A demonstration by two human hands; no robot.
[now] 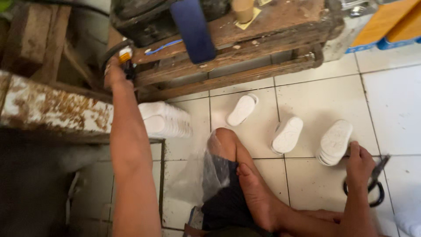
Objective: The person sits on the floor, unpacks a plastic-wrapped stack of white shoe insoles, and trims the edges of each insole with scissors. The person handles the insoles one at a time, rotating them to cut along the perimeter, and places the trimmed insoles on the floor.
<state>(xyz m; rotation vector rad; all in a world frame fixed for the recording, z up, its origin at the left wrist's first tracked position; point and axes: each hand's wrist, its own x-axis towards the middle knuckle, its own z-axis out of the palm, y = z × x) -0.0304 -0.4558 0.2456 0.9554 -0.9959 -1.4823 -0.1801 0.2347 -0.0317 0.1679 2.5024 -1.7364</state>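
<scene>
Scissors (372, 186) sit clenched in your right hand (359, 164) on the floor, just beside a sole stack (334, 142). Your left hand (115, 74) grips a small yellow-tipped tool (126, 59) at the wooden counter (245, 48). It looks like a fetching step; bring the tool down carefully next.

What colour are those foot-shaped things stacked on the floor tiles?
White: the flat foot-shaped soles sit in small stacks on the tiled floor, clearest in the head view.

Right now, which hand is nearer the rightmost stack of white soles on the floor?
Right. The right hand, holding scissors, sits just beside that stack of white soles; the left hand is far off, up at the wooden bench.
</scene>
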